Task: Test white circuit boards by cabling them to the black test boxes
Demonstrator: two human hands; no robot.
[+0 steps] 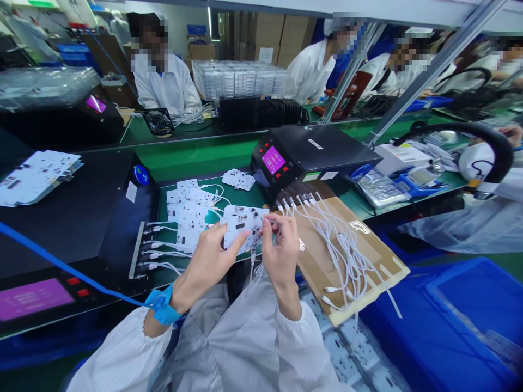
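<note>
Left hand grips the left and lower part of a white circuit board, thumb flat on its face; right hand pinches the same board at its right edge, thumb and bent forefinger close together; board is tilted, raised in front of the torso, component side up; a white cable plug is at its lower edge, whether fully seated cannot tell; blue wrist strap on the left wrist

Just beyond the left hand: overlapping pile of white boards on the green bench, white cables among them; separate small stack of boards farther back; black tester with a lit magenta screen behind the grip; larger black unit at left, boards on its top

Right of the hands: brown panel carrying a bundle of looped white cables; more white boards low down beneath it; blue bin beside these, contents cannot be told

Farther out: stacked clear trays across the bench, contents too small to tell; more clear plastic trays at upper left, pale contents blurred
</note>
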